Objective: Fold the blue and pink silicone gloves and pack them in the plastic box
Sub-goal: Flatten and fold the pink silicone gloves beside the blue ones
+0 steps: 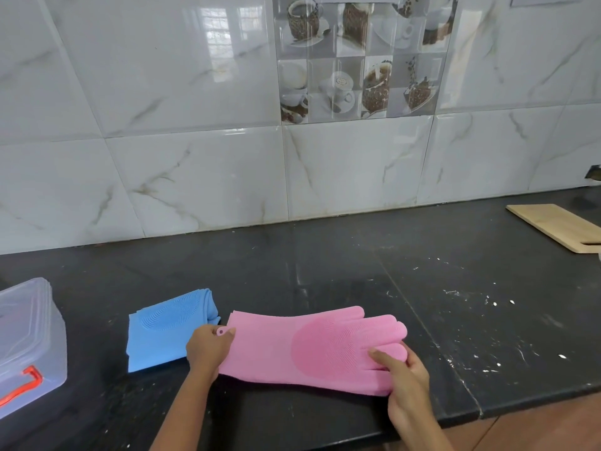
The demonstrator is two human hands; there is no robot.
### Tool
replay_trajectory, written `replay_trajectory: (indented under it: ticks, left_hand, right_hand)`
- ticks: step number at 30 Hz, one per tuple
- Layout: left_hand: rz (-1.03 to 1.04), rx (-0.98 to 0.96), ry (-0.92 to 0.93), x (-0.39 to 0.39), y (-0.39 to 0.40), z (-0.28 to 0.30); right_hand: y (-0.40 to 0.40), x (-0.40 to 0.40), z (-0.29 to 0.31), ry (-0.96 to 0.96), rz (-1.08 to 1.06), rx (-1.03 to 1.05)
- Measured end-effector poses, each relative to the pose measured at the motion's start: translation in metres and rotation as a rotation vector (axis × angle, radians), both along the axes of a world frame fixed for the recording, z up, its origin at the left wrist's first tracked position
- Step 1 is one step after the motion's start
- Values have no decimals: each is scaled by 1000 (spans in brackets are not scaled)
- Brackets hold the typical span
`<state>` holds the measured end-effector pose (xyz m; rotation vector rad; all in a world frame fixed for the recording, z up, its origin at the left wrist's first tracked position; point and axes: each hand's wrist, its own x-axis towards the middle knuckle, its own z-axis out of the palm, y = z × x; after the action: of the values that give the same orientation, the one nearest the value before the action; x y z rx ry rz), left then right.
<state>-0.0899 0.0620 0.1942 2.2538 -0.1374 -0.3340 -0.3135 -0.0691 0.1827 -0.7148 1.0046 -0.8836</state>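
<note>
A pink silicone glove [302, 346] lies flat across the black counter, cuff to the left and fingers to the right. My left hand [208, 348] holds its cuff end, fingers curled at the edge by the small hanging loop. My right hand [405, 374] grips the finger end, thumb on top. Just left of it lies the blue glove [166, 330], folded into a compact wad. The clear plastic box [29, 346], with an orange-red latch on its front, stands at the far left edge, partly cut off.
A wooden cutting board [559, 226] lies at the back right of the counter [325, 255]. A marble-tiled wall runs behind it. White specks dot the counter's right half. The counter's front edge runs just below my hands.
</note>
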Motion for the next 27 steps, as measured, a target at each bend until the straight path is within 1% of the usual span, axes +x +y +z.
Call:
replay_trajectory:
  ticks: [3,6,9,12,14,16,19,21,23,25,27]
  left_hand:
    - [31,-14,3,0,0,-3]
    - [23,-19,2,-6,3,-6]
    - [-40,23,30,-9,8,-4]
    - [-132,96,74,-11,12,-2]
    - [-141,140,64,-14,13,-1]
    - [-119,135,51,-16,11,-4]
    - [-73,79,60,-16,9,-5]
    - [-37,15,88,-15,9,-5]
    - [26,-118,176,-14,9,-5]
    - [97,-290,308,-15,10,-6]
    - [148,-403,397,-16,10,-8]
  right_hand:
    - [-15,12,4,80,-9,-45]
    - [-27,19,7,137,28,-22]
    - [-27,12,7,191,91,-24]
    - [-24,0,3,210,106,-37]
    - [-23,-1,0,191,107,32]
    - [-21,2,-1,141,60,126]
    - [-22,9,2,143,6,174]
    - [-21,16,5,129,-29,159]
    - [-16,26,8,121,-55,130]
    - [-10,37,10,132,-72,105]
    - [-4,49,12,101,-95,98]
